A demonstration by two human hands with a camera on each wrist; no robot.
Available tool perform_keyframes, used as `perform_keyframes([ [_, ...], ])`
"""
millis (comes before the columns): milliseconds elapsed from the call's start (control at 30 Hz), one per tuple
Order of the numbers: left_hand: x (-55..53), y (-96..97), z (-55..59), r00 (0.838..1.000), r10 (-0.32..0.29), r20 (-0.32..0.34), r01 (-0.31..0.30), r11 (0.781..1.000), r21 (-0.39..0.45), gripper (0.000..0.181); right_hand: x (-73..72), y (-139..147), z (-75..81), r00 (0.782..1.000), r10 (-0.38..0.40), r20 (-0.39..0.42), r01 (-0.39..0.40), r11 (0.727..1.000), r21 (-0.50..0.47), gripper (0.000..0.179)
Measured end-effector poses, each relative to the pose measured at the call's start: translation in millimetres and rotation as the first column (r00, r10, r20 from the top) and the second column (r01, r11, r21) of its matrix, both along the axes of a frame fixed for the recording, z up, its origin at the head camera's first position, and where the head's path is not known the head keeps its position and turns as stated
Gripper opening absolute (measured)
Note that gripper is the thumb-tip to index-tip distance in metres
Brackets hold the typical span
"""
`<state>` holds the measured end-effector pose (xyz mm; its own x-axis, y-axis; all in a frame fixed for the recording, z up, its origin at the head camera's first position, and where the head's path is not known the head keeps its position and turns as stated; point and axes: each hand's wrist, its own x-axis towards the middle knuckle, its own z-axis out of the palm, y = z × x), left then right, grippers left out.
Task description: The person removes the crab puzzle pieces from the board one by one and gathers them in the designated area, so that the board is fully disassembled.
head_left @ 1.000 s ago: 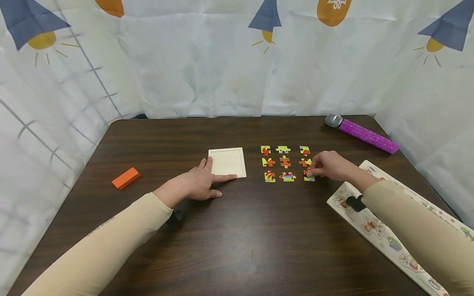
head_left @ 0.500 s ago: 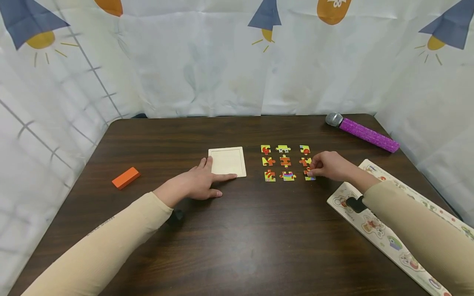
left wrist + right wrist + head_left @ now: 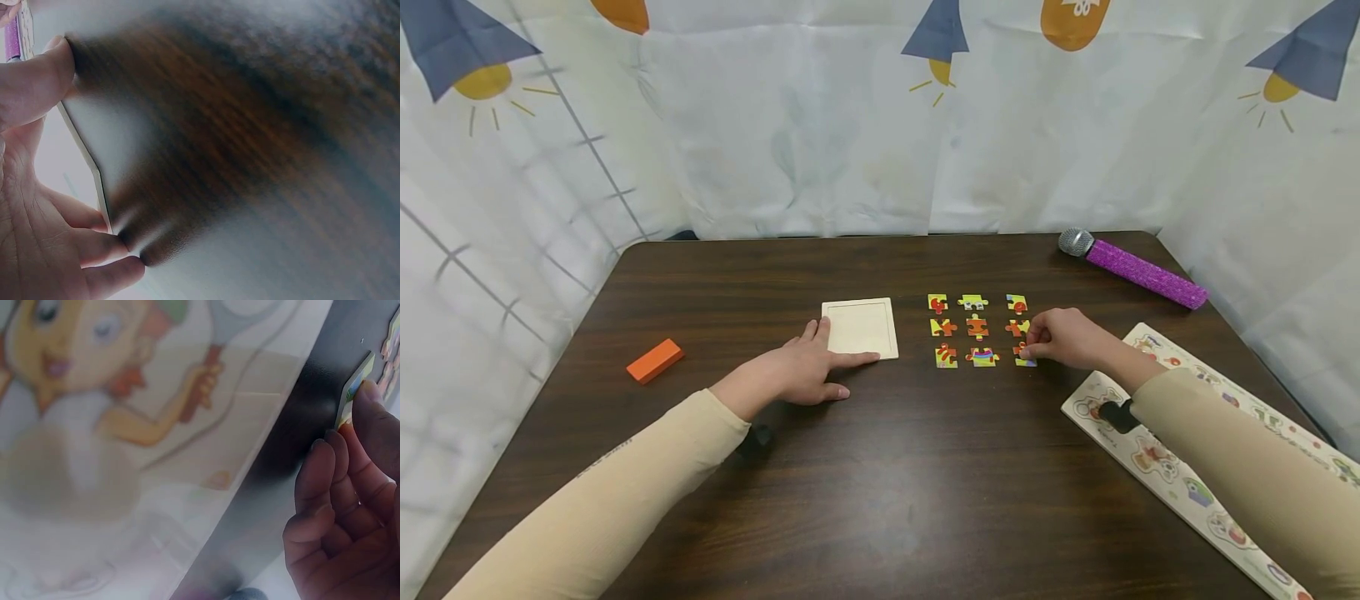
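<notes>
In the head view, the left hand (image 3: 797, 371) lies with fingers spread at the near left corner of a square wooden puzzle tray (image 3: 863, 327). Its index finger runs along the near edge, while the thumb touches the table. To the tray's right, several colourful jigsaw pieces (image 3: 977, 327) lie apart in three rows. The right hand (image 3: 1070, 337) is at the near right jigsaw piece (image 3: 1026, 362). Seen from the right wrist, thumb and fingertip pinch that piece's edge, the thumb covering part of its printed face. Other fingers are curled beneath the palm.
An orange block (image 3: 655, 361) lies on the left of the dark wooden table (image 3: 865, 483). A purple glitter microphone (image 3: 1138, 267) rests at the back right. Long white boards with cartoon prints (image 3: 1180, 475) lie under the right forearm. A patterned curtain (image 3: 850, 125) hangs behind.
The right hand stays at the near right jigsaw piece, with only a very slight shift of hand and piece. The left hand and the tray have not moved.
</notes>
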<state>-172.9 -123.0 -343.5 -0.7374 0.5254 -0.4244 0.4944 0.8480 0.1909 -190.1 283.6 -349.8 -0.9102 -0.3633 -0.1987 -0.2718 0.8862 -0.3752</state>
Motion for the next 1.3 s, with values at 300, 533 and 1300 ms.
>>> perform_keyframes([
  [300,-0.5,-0.7,-0.9,1.000,-0.019,-0.006,0.019,1.000,0.004,0.064,0.1,0.0,-0.3,1.000,0.008,-0.005,-0.008,1.000,-0.004,0.018],
  [533,-1.3,-0.9,-1.9,1.000,-0.023,-0.010,0.023,1.000,0.005,0.065,0.2,1.0,0.4,1.000,0.018,0.009,-0.018,1.000,0.002,0.019],
  [1300,-1.1,-1.5,-2.1,1.000,-0.016,0.003,0.016,1.000,0.005,0.065,-0.8,1.7,0.4,0.999,0.016,0.028,-0.016,1.000,-0.008,0.015],
])
